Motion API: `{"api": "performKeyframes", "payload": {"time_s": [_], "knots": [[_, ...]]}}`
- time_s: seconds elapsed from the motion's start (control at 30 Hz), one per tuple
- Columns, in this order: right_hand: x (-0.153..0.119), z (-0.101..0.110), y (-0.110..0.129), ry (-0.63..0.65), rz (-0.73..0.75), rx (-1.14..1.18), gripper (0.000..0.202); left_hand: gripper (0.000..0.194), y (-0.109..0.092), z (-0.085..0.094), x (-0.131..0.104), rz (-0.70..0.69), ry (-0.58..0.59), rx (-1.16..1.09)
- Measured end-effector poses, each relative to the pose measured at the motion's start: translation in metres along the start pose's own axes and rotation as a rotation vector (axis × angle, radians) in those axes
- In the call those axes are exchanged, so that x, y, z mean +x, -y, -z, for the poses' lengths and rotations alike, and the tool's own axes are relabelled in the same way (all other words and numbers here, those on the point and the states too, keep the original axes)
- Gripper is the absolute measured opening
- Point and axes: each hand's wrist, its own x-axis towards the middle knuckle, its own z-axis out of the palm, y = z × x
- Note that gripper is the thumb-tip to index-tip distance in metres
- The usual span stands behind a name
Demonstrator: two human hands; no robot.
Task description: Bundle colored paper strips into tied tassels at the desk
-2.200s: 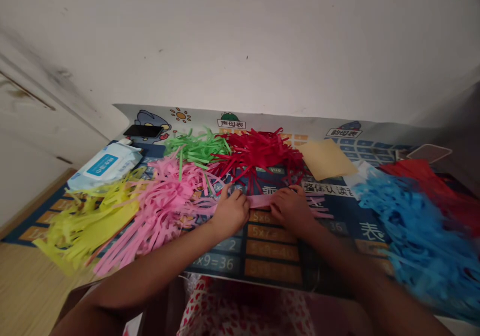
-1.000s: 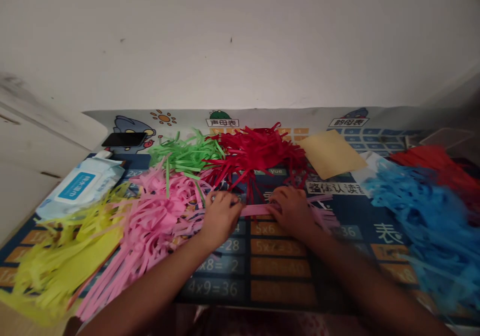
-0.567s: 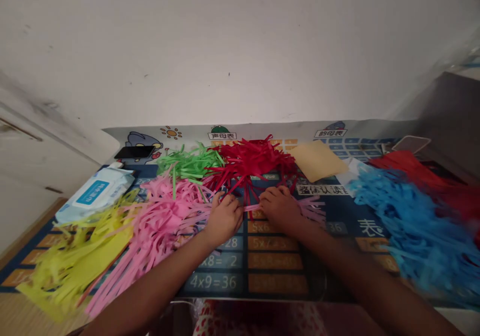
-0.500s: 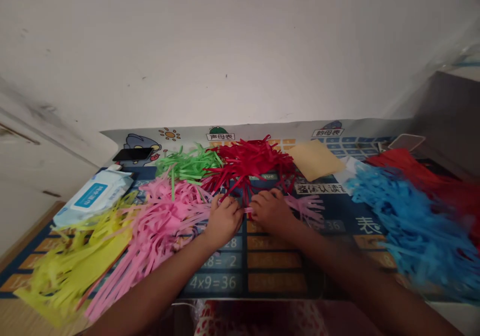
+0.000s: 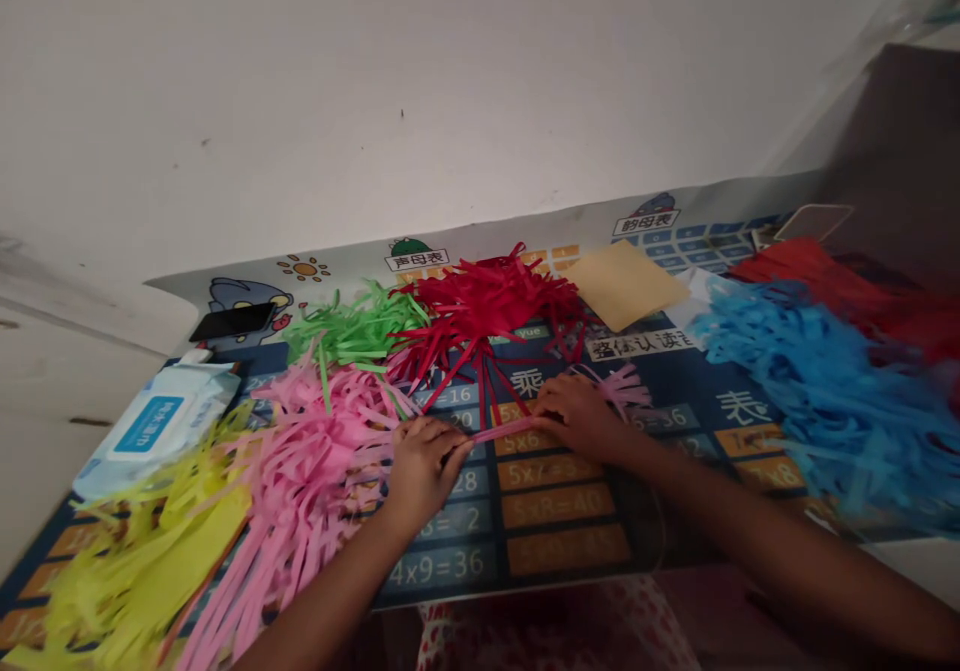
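A narrow twisted strip of pink paper point(image 5: 502, 431) stretches between my two hands at the middle of the table. My left hand point(image 5: 427, 466) pinches its left end, close to the pink fringed paper pile point(image 5: 315, 451). The strip's right end is pinched in my right hand point(image 5: 577, 416), and pink-purple fringes point(image 5: 624, 388) spread out beyond that hand. Just behind the hands lies a red fringed bundle point(image 5: 499, 301), its strands reaching toward the strip. A green fringed bundle point(image 5: 360, 326) rests to the left of the red one.
Yellow fringed paper point(image 5: 150, 561), a wipes pack point(image 5: 157, 421) and a black phone point(image 5: 234, 322) lie at left. Tan paper point(image 5: 626, 284), blue fringed paper point(image 5: 832, 381) and red paper point(image 5: 817, 276) lie at right. A wall point(image 5: 450, 101) rises behind the table.
My hands have moved apart, my right hand to the right and my left hand slightly left, so more of the pink strip shows between them. The view has tilted.
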Motion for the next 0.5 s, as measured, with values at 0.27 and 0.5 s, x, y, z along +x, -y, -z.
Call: {"api": "performKeyframes", "payload": {"time_s": [0.27,0.5], "knots": [[0.011,0.002,0.007,0.037,-0.115,0.0,0.011,0.021,-0.003,-0.006,0.007,0.085,0.037,0.074],[0.014,0.003,0.01,0.056,-0.13,-0.087,0.008,0.01,-0.006,-0.007,0.006,0.002,0.041,0.205]]}}
